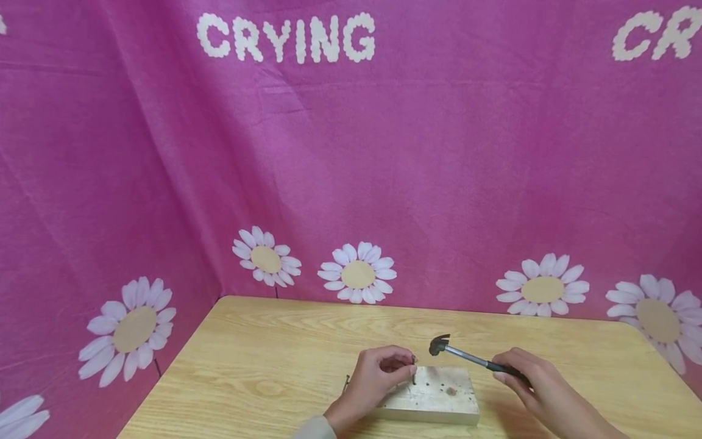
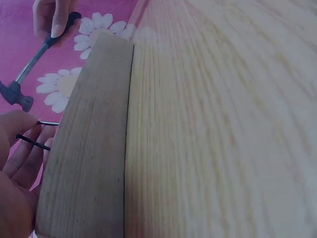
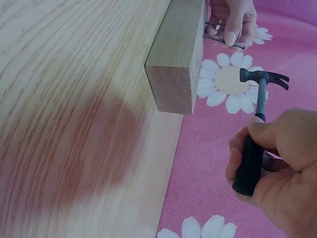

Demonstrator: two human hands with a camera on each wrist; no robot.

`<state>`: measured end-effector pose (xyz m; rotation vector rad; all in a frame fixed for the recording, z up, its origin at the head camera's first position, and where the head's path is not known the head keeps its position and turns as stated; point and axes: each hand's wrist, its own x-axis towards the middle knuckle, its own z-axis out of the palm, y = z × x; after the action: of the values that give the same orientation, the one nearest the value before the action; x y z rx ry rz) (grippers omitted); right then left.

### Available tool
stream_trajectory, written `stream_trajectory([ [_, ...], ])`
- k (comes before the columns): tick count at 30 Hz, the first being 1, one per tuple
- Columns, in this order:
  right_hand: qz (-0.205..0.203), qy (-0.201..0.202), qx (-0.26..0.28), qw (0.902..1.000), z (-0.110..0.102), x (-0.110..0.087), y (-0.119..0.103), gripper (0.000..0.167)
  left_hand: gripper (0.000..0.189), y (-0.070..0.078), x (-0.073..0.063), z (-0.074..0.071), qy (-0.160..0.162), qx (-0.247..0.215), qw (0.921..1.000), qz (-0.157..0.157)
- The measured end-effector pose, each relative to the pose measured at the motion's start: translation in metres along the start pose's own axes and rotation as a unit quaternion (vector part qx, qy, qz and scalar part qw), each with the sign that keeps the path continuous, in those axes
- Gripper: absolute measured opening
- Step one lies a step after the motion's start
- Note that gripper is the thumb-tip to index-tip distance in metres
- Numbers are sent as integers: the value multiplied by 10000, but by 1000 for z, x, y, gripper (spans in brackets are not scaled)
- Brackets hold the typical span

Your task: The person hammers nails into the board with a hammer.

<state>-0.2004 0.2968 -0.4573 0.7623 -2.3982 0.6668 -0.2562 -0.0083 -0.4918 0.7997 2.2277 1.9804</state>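
Observation:
A pale wooden block (image 1: 439, 402) lies flat on the table, its top marked with several small holes and a brown knot. Over its left part, my left hand (image 1: 373, 378) pinches a nail (image 1: 414, 377) upright between thumb and forefinger. Another nail (image 1: 346, 383) sticks up left of that hand; the left wrist view also shows a dark nail (image 2: 33, 142) standing in the block. My right hand (image 1: 540, 384) grips a small claw hammer (image 3: 262, 94) by its black handle. The hammer's head (image 1: 438, 345) hovers just right of the pinched nail, apart from it.
The wood-grain table (image 1: 263, 353) reaches back to a pink cloth (image 1: 439, 183) with white daisies and lettering, which hangs behind it and along the left side. A reddish shadow (image 3: 99, 153) falls on the table near the block's right end.

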Motion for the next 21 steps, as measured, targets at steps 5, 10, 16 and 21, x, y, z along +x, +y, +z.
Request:
stream_trajectory([
  [5, 71, -38, -15, 10000, -1, 1, -1, 29, 14, 1, 0, 0, -141, 77, 9999, 7],
  [10, -106, -121, 56, 9999, -2, 3, -5, 31, 12, 1, -2, -1, -226, 179, 9996, 40],
  [16, -361, -15, 136, 9993, -4, 7, -14, 35, 11, 0, -2, -2, -221, 155, 9996, 103],
  [21, -458, 136, 179, 9987, -3, 11, -22, 33, 11, 0, -3, -3, -208, 103, 9997, 67],
])
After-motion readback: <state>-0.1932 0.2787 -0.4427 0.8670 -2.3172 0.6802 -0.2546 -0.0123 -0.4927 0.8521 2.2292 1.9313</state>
